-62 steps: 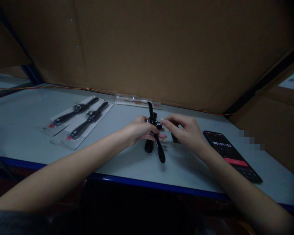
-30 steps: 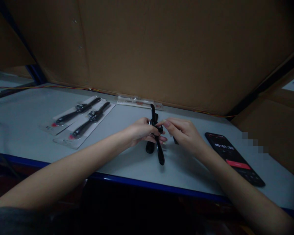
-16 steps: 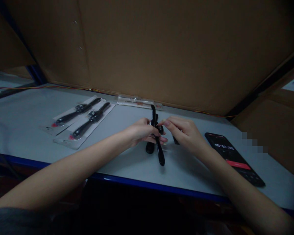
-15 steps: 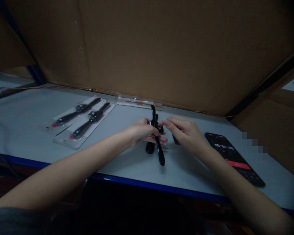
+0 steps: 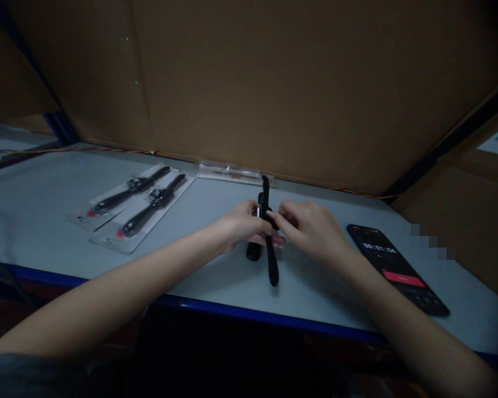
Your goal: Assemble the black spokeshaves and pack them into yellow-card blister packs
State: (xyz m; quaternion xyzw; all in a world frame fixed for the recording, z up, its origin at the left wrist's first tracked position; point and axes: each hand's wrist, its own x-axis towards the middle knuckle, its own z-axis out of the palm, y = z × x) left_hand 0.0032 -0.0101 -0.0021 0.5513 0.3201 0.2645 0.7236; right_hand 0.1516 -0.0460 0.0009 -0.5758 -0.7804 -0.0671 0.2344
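A black wristwatch (image 5: 269,260) with a long strap is held upright over the grey table (image 5: 216,276), near its front middle. My left hand (image 5: 241,226) is closed around the watch's case from the left. My right hand (image 5: 311,229) is closed on the case from the right, fingertips pinching at its side. Under the hands lies a second black strap piece (image 5: 253,251), partly hidden. What the right fingertips pinch is too small to make out.
Two more black watches in clear packets (image 5: 136,207) lie at the left. A flat clear packet (image 5: 228,171) rests by the cardboard wall (image 5: 274,83). A phone (image 5: 396,268) showing a timer lies at the right. The table's blue front edge (image 5: 240,312) runs below.
My right hand has closed in over the watch case, covering the small dark item beside it. The watch has tipped slightly, its top strap end shifted right.
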